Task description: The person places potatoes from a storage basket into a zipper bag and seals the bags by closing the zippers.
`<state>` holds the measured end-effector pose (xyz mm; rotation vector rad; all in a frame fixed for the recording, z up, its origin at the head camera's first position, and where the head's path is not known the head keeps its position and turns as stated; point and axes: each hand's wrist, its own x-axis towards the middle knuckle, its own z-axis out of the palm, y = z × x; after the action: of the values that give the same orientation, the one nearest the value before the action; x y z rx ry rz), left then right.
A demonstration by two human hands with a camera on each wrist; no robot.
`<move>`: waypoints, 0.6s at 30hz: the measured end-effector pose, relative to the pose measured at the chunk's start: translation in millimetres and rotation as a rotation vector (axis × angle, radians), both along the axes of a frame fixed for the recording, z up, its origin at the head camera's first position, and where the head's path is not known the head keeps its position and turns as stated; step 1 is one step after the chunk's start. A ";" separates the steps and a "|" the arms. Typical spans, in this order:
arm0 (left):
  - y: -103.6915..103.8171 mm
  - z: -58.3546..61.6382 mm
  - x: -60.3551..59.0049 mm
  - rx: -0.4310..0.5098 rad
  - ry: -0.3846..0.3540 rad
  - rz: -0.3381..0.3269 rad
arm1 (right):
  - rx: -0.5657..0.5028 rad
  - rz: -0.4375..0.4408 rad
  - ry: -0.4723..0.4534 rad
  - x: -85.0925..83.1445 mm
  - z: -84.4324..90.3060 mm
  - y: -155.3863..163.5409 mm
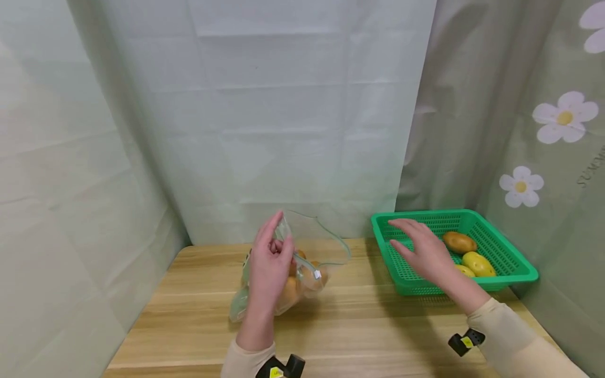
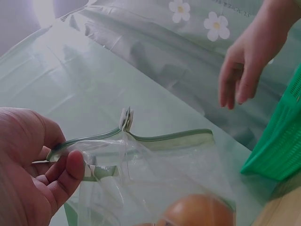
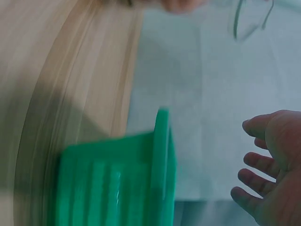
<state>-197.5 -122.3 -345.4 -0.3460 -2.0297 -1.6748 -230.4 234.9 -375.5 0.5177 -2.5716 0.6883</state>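
Head view shows the left hand (image 1: 269, 262) pinching the rim of the clear zip bag (image 1: 302, 268) on the counter (image 1: 359, 325), while the right hand (image 1: 423, 252), fingers spread and holding nothing, hovers over the green basket (image 1: 515, 265).

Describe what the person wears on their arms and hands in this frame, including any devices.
Both hands are bare: the left hand and right hand wear no gloves or rings that I can see. Each arm has a cream long sleeve ending at the wrist. A small black device with a yellow marking sits at each wrist.
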 end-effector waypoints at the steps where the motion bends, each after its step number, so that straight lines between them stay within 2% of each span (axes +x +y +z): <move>1: -0.4 0.0 0.9 0.000 -0.001 0.002 | 0.008 -0.007 0.002 -1.0 -1.4 5.5; 9: 0.7 1.5 3.3 -0.004 0.000 0.007 | 0.053 -0.084 -0.049 -10.1 -12.6 49.0; 18: -1.8 0.8 3.4 -0.001 0.000 -0.002 | 0.100 -0.154 -0.128 -24.6 -15.8 87.0</move>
<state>-194.1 -124.1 -344.6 -0.3490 -2.0305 -1.6754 -255.0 321.9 -391.3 0.3106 -2.7413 0.5588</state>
